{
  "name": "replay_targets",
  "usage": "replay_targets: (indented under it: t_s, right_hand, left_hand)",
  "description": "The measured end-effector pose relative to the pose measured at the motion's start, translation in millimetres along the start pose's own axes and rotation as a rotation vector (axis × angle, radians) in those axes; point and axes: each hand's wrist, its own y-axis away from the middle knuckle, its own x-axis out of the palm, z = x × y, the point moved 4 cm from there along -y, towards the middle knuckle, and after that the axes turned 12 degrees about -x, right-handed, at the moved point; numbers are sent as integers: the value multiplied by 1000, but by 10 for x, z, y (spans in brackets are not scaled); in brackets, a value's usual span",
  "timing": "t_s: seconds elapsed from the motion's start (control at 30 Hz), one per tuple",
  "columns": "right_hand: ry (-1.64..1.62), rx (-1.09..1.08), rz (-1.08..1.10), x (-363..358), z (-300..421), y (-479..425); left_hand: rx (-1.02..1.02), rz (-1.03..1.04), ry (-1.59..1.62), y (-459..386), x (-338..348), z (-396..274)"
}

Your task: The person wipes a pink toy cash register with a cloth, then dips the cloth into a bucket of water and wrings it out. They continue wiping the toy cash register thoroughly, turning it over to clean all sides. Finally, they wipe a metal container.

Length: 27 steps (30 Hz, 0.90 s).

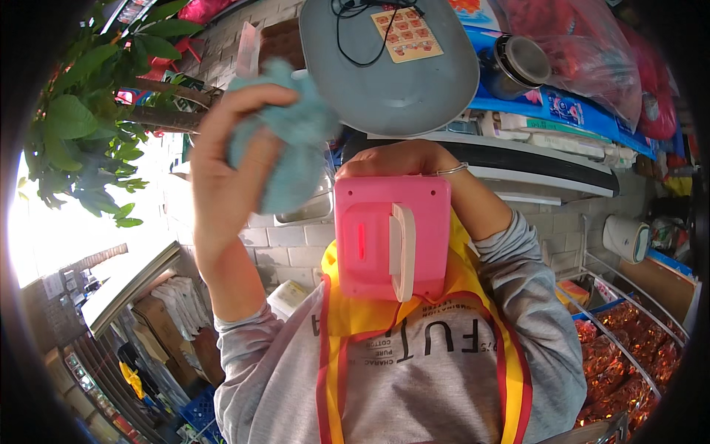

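Blurred by motion, my left hand [222, 161] grips a crumpled light blue-green cloth [297, 161], raised to the left of a pink plastic box [366, 272]. The box faces up to me close to my chest, with a cream handle [406, 252] on its face and a narrow red slot beside the handle. My right hand [391, 157], with a bangle at the wrist, is at the box's far edge and holds it there; its fingertips are hidden. Cloth and box are apart in the picture.
Ahead is a grey rounded seat or tray [388, 105] bearing a black cable [339, 41] and a patterned notebook [407, 34]. A lidded canister [518, 64] and a red plastic bag [571, 50] stand to its right. A leafy plant [75, 119] fills the left; a metal-framed cart [615, 327] is lower right.
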Motion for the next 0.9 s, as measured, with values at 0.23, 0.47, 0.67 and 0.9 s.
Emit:
replay_targets:
  t_s: [0.23,0.47,0.67,0.9]
  right_hand:
    - [-301,358,-175,109,-230,308]
    - [-97,659,-14,158,-424,516]
    - [-85,436,-95,183,-457,566]
    - [108,472,67,363,-1183,591]
  left_hand:
    - [163,475,-100,168,419,-161]
    - [440,439,-263,321,627,-167]
    - [412,254,-372,475,724,-312]
    - [469,236,-287,546,647,-267]
